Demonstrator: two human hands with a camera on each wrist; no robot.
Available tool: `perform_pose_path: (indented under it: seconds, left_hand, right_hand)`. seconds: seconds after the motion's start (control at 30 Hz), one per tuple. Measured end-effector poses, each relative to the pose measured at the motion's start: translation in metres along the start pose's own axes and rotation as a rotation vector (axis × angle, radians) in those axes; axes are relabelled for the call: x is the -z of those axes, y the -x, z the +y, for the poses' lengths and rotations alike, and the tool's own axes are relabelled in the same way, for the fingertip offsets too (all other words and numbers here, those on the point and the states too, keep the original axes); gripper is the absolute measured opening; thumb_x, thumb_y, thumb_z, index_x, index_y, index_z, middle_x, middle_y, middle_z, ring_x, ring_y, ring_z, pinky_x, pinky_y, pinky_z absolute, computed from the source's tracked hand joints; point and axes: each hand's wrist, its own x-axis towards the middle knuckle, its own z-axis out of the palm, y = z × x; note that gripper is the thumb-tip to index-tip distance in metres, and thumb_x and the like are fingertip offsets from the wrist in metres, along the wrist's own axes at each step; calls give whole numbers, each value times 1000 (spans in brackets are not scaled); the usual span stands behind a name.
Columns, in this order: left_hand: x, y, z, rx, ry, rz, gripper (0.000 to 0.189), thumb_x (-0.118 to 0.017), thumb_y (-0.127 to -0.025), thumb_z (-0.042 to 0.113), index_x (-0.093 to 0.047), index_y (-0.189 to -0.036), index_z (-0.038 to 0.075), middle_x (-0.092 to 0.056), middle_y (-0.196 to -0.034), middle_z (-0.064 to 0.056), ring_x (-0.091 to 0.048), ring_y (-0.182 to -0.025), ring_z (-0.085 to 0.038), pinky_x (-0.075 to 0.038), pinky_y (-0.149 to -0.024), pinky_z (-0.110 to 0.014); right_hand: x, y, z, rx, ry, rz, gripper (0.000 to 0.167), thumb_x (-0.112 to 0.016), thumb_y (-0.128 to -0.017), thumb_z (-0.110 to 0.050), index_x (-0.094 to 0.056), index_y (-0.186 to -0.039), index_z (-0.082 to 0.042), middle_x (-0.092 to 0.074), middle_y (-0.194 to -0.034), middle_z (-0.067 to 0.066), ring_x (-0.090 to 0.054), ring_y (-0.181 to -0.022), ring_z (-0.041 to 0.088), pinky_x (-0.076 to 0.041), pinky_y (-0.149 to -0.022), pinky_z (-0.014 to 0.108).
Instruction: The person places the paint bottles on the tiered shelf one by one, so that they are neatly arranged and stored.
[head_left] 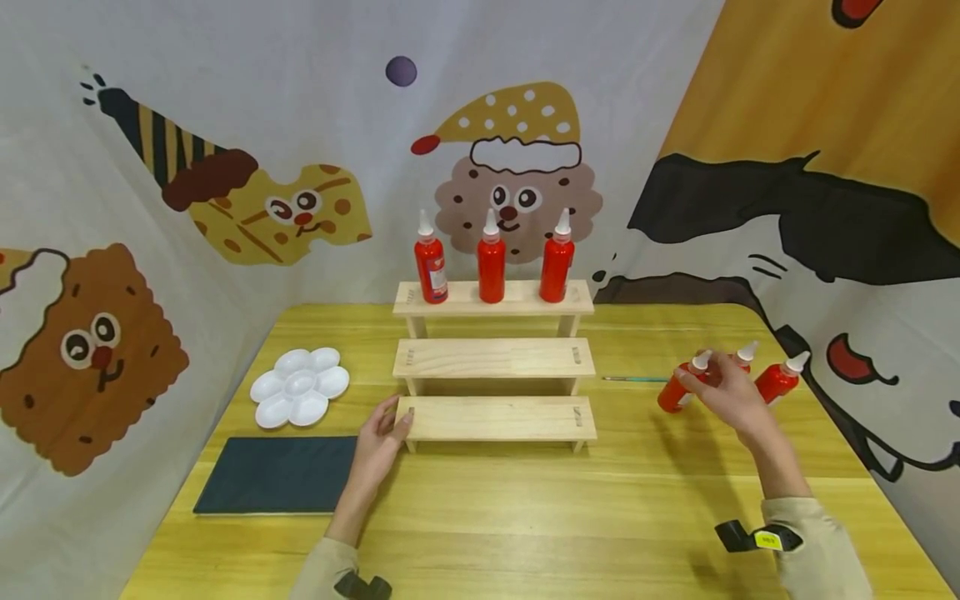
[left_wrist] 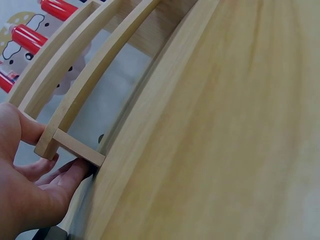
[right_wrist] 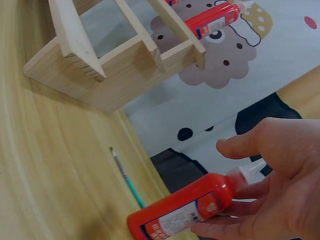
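A three-tier wooden display rack (head_left: pixel 495 417) stands on the table, with three red paint bottles (head_left: pixel 491 271) upright along its top tier. My left hand (head_left: pixel 381 437) grips the left end of the lowest tier; in the left wrist view its thumb (left_wrist: pixel 32 131) lies at the board's end and its fingers curl below. At the right, my right hand (head_left: pixel 727 392) is around the upper part of a red paint bottle (right_wrist: pixel 180 207) with a white nozzle. The right thumb (right_wrist: pixel 237 146) stands apart from that bottle, while the fingers pass behind its neck, partly hidden.
Two more red bottles stand beside the right hand, one (head_left: pixel 780 379) plainly seen and one (head_left: pixel 742 358) mostly covered. A thin paintbrush (head_left: pixel 633 379) lies right of the rack. At the left are a white flower-shaped palette (head_left: pixel 300 385) and a dark flat mat (head_left: pixel 273 475). Printed cloth hangs behind.
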Motion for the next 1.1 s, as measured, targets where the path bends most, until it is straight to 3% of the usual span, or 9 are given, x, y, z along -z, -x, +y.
perform_pose_path:
  seconds: [0.1, 0.23, 0.4, 0.47, 0.57, 0.67, 0.97, 1.1]
  left_hand:
    - [0, -1, 0, 3, -1, -6, 57, -61, -103, 20, -41, -154, 4, -55, -143, -30, -58, -128, -41, -50, -98, -38]
    - [1, -3, 0, 1, -2, -8, 57, -61, -103, 20, -40, -154, 4, -54, -144, -31, -57, -129, -42, -50, -99, -39]
    - [1, -1, 2, 1, -6, -6, 56, -61, -103, 19, -41, -153, 4, -55, -143, -31, -57, -129, -42, -50, -101, -42]
    - [0, 0, 2, 3, -4, -4, 55, -61, -103, 18, -42, -153, 4, -55, -142, -31, -57, -128, -42, -50, -101, -43]
    - [0, 0, 2, 4, 1, -4, 55, -61, -103, 18, -42, -153, 4, -55, -142, -30, -57, -128, -42, -50, -100, -41]
    - [0, -1, 2, 0, 1, -4, 55, -60, -103, 18, -41, -153, 4, -56, -142, -30, -58, -127, -41, -51, -98, -38]
    - [0, 0, 3, 9, -7, -10, 56, -59, -104, 19, -41, -154, 4, -55, -142, -30, -58, -127, -41, -50, -99, -40]
    - [0, 2, 4, 10, -4, -8, 55, -60, -103, 19, -41, -153, 5, -56, -141, -30, -59, -126, -40, -50, -98, -38]
  right_hand:
    - [-6, 1, 3, -13, 8, -8, 58, -55, -104, -37, -42, -134, 10, -52, -133, 34, -55, -115, 43, -51, -88, 38]
    - [-15, 1, 9, -29, -11, -29, 65, -56, -104, -37, -37, -142, 12, -50, -138, 37, -53, -120, 47, -46, -95, 53]
    - [-24, 2, 18, -43, -22, -43, 64, -57, -104, -35, -36, -143, 11, -50, -138, 36, -54, -120, 46, -49, -90, 41]
    - [-27, 3, 23, -38, -26, -51, 63, -57, -104, -33, -36, -144, 11, -49, -140, 37, -53, -123, 49, -51, -92, 43]
    - [-30, 4, 28, -23, -21, -48, 62, -57, -105, -30, -35, -146, 10, -46, -141, 39, -51, -127, 54, -48, -100, 58]
    - [-33, 3, 32, 4, 4, -20, 59, -58, -104, -27, -38, -145, 10, -48, -138, 40, -53, -124, 57, -48, -99, 62]
    - [-39, 6, 36, 50, 35, 72, 51, -58, -104, -27, -46, -140, 7, -54, -134, 39, -60, -117, 56, -50, -96, 62]
    - [-38, 7, 33, 85, 20, 122, 46, -60, -103, -25, -50, -136, 6, -59, -130, 36, -62, -116, 52, -57, -86, 30]
